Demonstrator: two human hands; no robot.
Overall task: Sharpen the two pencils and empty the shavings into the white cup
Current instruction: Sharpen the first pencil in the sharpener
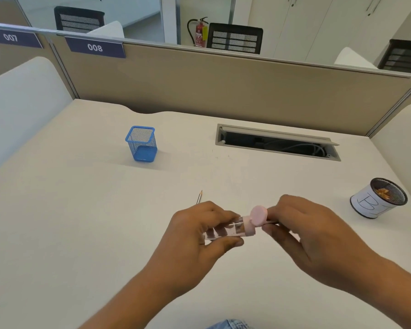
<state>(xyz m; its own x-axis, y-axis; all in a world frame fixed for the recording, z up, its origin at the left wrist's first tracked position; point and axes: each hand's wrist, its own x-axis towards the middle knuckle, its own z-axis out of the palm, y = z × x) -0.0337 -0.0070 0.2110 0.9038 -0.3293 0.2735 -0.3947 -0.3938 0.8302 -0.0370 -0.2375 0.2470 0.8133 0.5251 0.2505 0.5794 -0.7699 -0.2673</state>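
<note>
My left hand (204, 233) grips a clear tube-shaped sharpener (233, 229) with a pink end, held sideways over the desk. Against that end stands a round pink cap (259, 216), and the fingers of my right hand (299, 229) pinch it; a thin dark piece shows under them. One pencil (199, 197) lies on the desk just beyond my left hand, its sharp tip pointing away; most of it is hidden by the hand. The white cup (370, 205), a paper-wrapped mesh pot with shavings inside, stands at the right. I see no second pencil.
A blue mesh pen holder (141, 144) stands at the back left. An open cable slot (277, 142) is cut into the white desk (81, 210) at the back right. Beige partition panels close the desk's far side and both ends.
</note>
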